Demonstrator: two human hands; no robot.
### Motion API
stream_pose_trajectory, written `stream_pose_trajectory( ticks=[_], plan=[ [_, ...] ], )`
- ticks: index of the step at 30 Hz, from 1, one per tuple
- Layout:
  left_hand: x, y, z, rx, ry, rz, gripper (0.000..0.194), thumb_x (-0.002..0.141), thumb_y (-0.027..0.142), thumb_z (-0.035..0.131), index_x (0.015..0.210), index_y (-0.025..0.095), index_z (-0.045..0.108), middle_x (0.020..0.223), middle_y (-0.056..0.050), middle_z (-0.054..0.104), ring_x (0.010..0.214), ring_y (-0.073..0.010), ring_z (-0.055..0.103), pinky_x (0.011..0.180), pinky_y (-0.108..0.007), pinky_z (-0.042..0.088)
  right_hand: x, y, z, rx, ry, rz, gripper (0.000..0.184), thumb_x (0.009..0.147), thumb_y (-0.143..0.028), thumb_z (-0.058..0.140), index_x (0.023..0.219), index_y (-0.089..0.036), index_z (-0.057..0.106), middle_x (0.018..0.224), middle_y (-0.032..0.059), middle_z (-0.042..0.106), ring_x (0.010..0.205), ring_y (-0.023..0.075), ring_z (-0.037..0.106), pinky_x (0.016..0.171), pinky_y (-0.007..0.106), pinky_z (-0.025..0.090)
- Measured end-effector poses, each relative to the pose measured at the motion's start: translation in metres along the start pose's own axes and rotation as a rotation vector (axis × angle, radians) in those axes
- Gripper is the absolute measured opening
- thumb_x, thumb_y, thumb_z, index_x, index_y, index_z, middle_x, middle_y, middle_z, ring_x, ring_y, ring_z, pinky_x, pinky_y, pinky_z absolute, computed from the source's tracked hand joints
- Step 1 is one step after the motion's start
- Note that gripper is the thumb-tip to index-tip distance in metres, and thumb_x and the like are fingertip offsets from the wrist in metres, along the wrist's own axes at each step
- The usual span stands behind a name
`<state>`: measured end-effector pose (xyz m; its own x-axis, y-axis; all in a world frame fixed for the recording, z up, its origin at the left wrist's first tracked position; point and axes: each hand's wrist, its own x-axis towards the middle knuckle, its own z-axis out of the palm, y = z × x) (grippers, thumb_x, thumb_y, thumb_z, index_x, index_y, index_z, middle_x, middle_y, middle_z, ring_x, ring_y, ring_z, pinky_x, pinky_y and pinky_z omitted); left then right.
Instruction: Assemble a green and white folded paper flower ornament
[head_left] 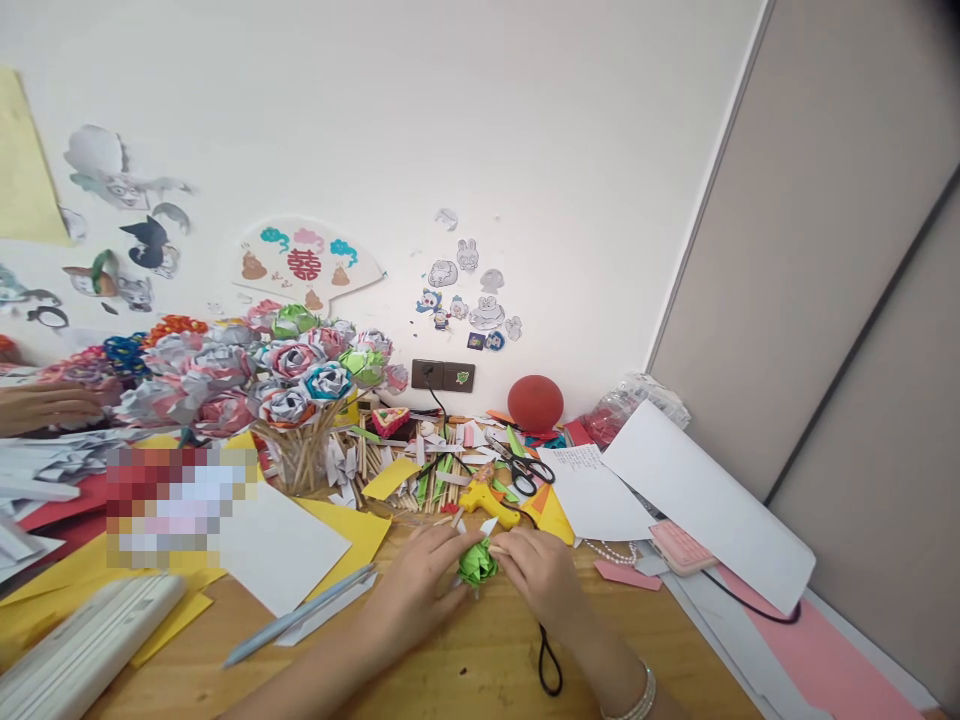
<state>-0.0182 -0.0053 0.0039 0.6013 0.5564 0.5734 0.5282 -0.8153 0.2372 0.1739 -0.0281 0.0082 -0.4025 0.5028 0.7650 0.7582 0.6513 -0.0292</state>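
Your two forearms come in closest to the camera, a silvery bracelet (643, 694) round the right wrist, and a long white object (94, 645) slants across the near left corner. Between your hands is one green paper flower (478, 563), just above the bare wood: your left hand (424, 570) curls round its left side, gripping it between thumb and fingers, and your right hand (541, 572) has its fingertips pinched together at the right edge, though you can't quite tell on what. Just beyond them lie one yellow glue gun (491, 502) and one pair of black-handled scissors (525, 470). To your left you have one light blue pen (296, 615) and a crowded bunch of paper flowers (292, 360), too overlapped to count; one hand of another person (49, 408) reaches in at the far left. One red ball (535, 403) sits near the wall, and one pink keypad (682, 547) is at your right. The tabletop (450, 660) is pale wood, strewn with sheets and scraps. Behind it, the white wall (480, 110) carries one fan-shaped cut-out (306, 262), many small drawings and two dark socket plates (442, 375) side by side; a grey panel (810, 220) stands at right.
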Motion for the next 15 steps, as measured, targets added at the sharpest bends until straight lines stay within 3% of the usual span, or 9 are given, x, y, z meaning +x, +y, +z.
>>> stream_pose_trajectory(
  ticks=[15],
  plan=[
    [0.0008,0.0024,-0.0019,0.034,0.052,0.027,0.047,0.070,0.013,0.055,0.116,0.023,0.050,0.094,-0.007,0.063,0.086,-0.0217,0.057,0.075,-0.034,0.045,-0.0024,-0.0001,0.0037,0.060,-0.008,0.073,0.026,0.092,-0.027,0.037,0.080,-0.018,0.059,0.069,0.0032,0.064,0.062,0.0145,0.058,0.056,0.024,0.041]
  ],
)
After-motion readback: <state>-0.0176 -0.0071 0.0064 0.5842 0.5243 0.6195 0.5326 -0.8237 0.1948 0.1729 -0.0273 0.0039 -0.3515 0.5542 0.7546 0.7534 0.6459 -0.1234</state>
